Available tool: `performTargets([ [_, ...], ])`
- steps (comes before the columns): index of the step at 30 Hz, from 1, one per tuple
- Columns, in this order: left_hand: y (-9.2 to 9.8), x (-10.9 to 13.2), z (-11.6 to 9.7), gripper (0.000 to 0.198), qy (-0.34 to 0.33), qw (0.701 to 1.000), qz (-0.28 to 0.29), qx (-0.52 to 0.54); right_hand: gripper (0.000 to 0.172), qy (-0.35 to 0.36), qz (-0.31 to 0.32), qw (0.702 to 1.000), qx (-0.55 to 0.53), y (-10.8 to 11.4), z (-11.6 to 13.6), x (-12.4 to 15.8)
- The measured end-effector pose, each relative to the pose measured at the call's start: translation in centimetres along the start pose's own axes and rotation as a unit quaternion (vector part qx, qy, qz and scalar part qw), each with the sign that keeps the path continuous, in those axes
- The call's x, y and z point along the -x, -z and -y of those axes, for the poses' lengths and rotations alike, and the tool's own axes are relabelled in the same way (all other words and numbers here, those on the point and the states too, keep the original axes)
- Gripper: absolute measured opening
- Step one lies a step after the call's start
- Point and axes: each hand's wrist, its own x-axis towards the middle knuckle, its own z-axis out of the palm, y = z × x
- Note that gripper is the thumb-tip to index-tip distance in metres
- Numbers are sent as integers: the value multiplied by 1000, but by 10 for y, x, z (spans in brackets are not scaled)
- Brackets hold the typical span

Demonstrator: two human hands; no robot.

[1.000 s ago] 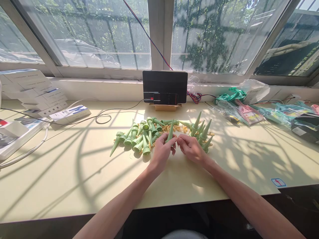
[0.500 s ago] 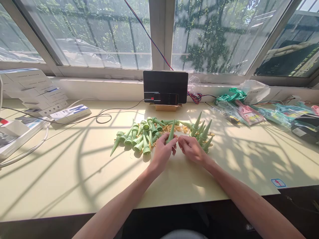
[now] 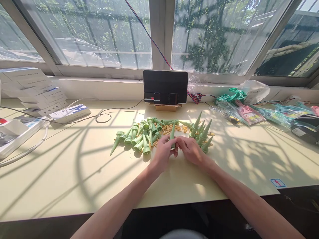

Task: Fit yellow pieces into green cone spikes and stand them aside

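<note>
My left hand [image 3: 163,149] is closed round a green plastic watering spike [image 3: 172,132], a hollow cone held upright with its point up. My right hand [image 3: 190,147] meets it from the right. Its thumb and forefinger are pinched together against the spike's lower part, and whatever is between them is hidden. Just beyond my hands lies a loose pile of small orange pegs [image 3: 171,128]. On the left are several green spikes [image 3: 139,136], lying in a heap with open collars showing. By my right hand several more spikes [image 3: 204,131] stand point up or lean, some with orange pegs at their sides.
A black tablet [image 3: 165,84] and a phone [image 3: 165,99] stand on a cardboard support at the back. White boxes [image 3: 37,88] are stacked at the left with cables near them. Plastic bags [image 3: 249,113] and a black object [image 3: 305,127] lie at the right.
My right hand has come slightly left, closing the small gap to my left hand. An orange tip seen between the fingers is now hidden. The spike has shifted slightly right.
</note>
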Motion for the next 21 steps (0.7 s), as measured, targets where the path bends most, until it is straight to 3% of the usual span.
performTargets([
  [4,1,0,0,22,8,1000,14,-2,64,5,-4,1000,-15,0,-1,0],
  [13,3,0,5,21,-72,993,8,-93,70,-8,-8,999,-53,1,4,0],
  [21,4,0,9,25,-115,983,3,-140,70,-60,6,990,-124,-3,-9,-2],
])
